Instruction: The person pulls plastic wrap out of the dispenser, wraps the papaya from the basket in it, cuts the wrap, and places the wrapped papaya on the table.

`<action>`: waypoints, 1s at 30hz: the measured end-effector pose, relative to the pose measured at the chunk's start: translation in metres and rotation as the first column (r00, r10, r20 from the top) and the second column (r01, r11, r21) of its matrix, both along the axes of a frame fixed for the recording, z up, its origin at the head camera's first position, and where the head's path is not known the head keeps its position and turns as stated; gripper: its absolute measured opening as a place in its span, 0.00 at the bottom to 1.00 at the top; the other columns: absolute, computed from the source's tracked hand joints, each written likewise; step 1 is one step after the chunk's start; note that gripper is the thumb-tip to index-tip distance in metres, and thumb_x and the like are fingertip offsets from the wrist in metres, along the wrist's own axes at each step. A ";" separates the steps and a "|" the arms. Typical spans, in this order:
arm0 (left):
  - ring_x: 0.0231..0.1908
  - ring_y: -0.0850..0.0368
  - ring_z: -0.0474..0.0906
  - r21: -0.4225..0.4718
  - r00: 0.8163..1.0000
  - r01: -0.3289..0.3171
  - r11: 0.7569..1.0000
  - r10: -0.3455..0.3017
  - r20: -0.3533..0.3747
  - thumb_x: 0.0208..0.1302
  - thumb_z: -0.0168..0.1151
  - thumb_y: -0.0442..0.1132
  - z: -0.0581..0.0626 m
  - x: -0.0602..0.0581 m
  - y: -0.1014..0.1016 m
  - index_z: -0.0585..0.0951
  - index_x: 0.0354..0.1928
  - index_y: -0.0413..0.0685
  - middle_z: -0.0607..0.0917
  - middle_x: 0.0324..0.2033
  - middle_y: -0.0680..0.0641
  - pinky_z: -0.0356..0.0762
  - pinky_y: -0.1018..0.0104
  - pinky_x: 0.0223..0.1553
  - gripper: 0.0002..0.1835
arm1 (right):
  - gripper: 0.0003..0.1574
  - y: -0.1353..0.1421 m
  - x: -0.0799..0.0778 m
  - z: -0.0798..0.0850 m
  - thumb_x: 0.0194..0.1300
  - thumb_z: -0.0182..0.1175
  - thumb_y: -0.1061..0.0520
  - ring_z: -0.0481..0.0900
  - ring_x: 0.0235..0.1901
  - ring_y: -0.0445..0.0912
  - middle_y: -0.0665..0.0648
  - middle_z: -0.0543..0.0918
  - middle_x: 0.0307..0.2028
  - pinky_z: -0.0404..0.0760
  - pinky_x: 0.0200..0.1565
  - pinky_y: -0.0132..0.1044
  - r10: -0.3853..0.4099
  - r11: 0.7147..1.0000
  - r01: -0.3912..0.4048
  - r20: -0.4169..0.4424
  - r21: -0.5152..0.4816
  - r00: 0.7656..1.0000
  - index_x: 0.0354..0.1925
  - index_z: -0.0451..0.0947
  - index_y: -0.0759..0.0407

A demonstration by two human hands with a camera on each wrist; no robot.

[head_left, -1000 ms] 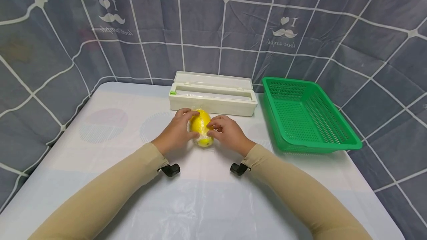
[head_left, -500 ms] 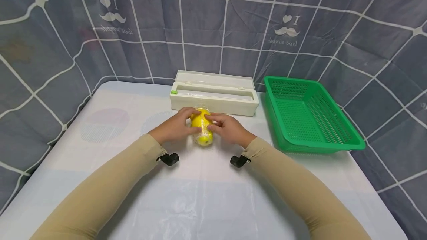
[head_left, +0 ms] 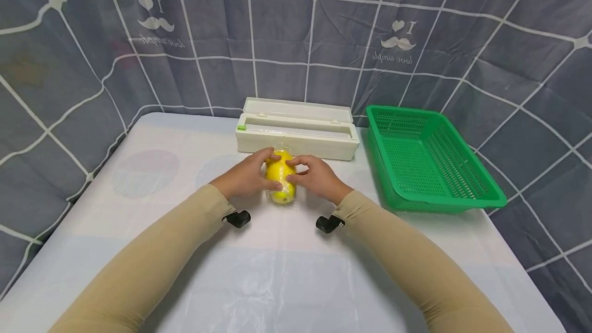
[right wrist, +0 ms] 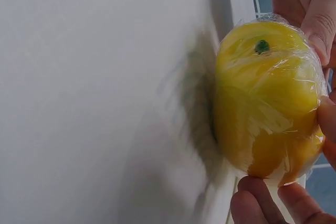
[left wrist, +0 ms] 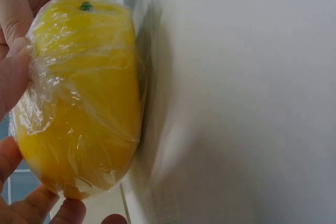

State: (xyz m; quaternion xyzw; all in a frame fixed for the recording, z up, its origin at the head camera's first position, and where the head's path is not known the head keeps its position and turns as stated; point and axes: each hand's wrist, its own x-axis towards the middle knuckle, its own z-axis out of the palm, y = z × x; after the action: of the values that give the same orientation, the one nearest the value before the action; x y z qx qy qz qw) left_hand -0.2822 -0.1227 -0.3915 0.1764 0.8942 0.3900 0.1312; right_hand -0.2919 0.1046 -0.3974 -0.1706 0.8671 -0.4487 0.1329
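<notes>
An oblong yellow fruit [head_left: 280, 169], wrapped in clear cling film, stands at the table's middle between both hands. My left hand [head_left: 246, 174] holds its left side, fingers at the far end and thumb on the near top. From the right, my right hand [head_left: 316, 178] grips it with thumb and fingertips. In the left wrist view the film is creased over the fruit [left wrist: 86, 103], and a small green stem spot shows at one end. The right wrist view shows the same wrapped fruit [right wrist: 268, 103], with fingertips at its far end.
Just behind the hands lies a long white cling film dispenser [head_left: 296, 144], lid raised, with a green slider [head_left: 241, 128] at its left end. To the right sits a green plastic basket [head_left: 382, 168]. A grey checked curtain [head_left: 277, 24] hangs behind the table.
The fruit has turned slightly, so less of its near greenish end shows. My left thumb has moved a little over the top, and the right fingers have shifted along the film.
</notes>
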 end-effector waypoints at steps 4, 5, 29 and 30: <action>0.81 0.39 0.55 0.009 1.000 0.013 1.000 -0.013 -0.005 0.60 0.80 0.51 -0.002 -0.002 -0.001 0.73 0.63 0.50 0.67 0.78 0.44 0.51 0.37 0.80 0.34 | 0.21 0.000 -0.001 -0.002 0.70 0.71 0.55 0.81 0.65 0.57 0.54 0.79 0.71 0.84 0.62 0.47 0.001 1.000 -0.001 0.014 -0.011 1.000 0.59 0.82 0.56; 0.81 0.39 0.54 0.005 1.000 0.018 1.000 -0.018 -0.003 0.61 0.79 0.52 -0.002 -0.003 -0.001 0.73 0.64 0.50 0.67 0.78 0.44 0.51 0.37 0.80 0.35 | 0.21 0.000 -0.001 -0.002 0.70 0.71 0.55 0.81 0.65 0.57 0.53 0.79 0.71 0.84 0.62 0.47 0.002 1.000 -0.002 0.016 -0.012 1.000 0.59 0.82 0.56; 0.80 0.40 0.59 0.002 0.991 0.114 0.993 -0.114 0.063 0.60 0.80 0.49 -0.006 -0.016 -0.021 0.66 0.76 0.58 0.54 0.84 0.49 0.56 0.35 0.79 0.45 | 0.26 -0.001 0.001 -0.006 0.66 0.75 0.55 0.86 0.56 0.57 0.61 0.75 0.68 0.87 0.57 0.41 0.055 0.998 -0.055 -0.059 0.014 0.997 0.60 0.81 0.58; 0.80 0.40 0.59 0.008 0.992 0.113 0.994 -0.114 0.063 0.60 0.80 0.49 -0.007 -0.016 -0.021 0.66 0.75 0.58 0.54 0.84 0.49 0.56 0.35 0.79 0.45 | 0.26 -0.001 0.001 -0.006 0.66 0.74 0.55 0.86 0.56 0.57 0.61 0.76 0.68 0.87 0.57 0.41 0.052 0.999 -0.051 -0.060 0.015 0.997 0.60 0.81 0.58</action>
State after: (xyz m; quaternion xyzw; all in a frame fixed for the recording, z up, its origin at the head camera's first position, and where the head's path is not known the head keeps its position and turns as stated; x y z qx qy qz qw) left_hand -0.2984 -0.1438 -0.3980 0.2149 0.8773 0.3892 0.1810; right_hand -0.2911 0.1038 -0.4034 -0.2055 0.8690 -0.4341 0.1194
